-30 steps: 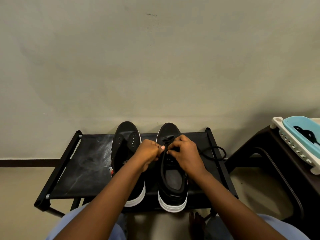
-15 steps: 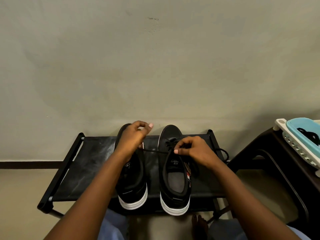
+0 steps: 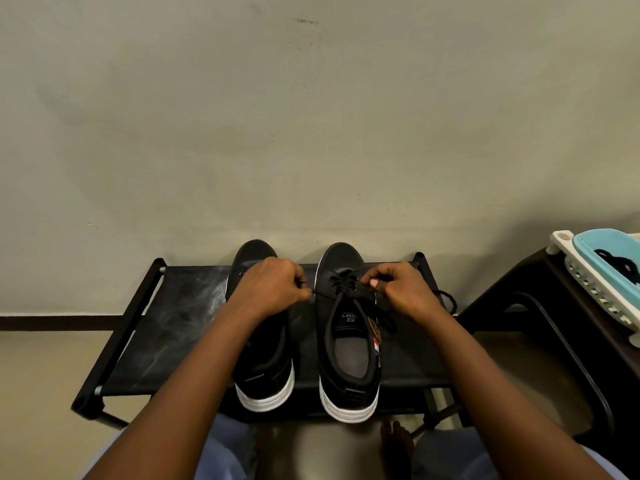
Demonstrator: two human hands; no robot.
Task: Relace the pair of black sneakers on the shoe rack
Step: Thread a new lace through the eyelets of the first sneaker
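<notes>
Two black sneakers with white soles stand side by side on a black shoe rack (image 3: 166,327), toes toward the wall. The right sneaker (image 3: 349,355) has a black lace (image 3: 343,284) threaded through its front eyelets. My left hand (image 3: 273,289) hovers over the left sneaker (image 3: 266,372) and pinches one lace end, pulled taut to the left. My right hand (image 3: 401,289) pinches the other lace strand at the right sneaker's eyelets. A loose loop of lace (image 3: 448,299) lies on the rack to the right.
A plain wall rises right behind the rack. A dark side table (image 3: 540,306) stands at the right, carrying a white tray (image 3: 588,292) with a light blue tub (image 3: 606,251) that holds something black. My bare foot (image 3: 398,445) is on the floor below the rack.
My left hand drew the lace out to the left, rising first, then came down to sneaker level. My right hand shifted right along the eyelets. The view tilted slightly.
</notes>
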